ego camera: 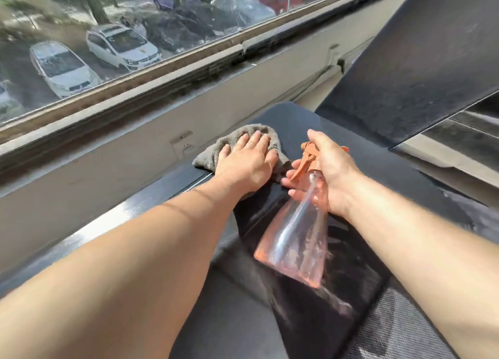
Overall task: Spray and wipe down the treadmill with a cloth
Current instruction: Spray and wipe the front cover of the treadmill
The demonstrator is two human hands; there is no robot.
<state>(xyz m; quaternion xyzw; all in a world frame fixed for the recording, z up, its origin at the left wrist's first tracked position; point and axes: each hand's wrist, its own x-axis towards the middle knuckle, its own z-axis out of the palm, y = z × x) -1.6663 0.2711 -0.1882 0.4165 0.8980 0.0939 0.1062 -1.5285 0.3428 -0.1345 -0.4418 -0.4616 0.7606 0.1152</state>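
Wiping treadmill (305, 126) hood beside a window (113, 34) over parked cars (121, 47)
Left hand (249, 160) flat, fingers spread on grey cloth (213, 153); right hand (328, 169) clamped around orange spray bottle (297, 237) above the black cover

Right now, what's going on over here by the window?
A person is cleaning a treadmill. The left hand presses a grey cloth flat on the black motor cover near the window-side edge. The right hand holds a clear spray bottle with an orange trigger, tilted, not aimed at the cloth.
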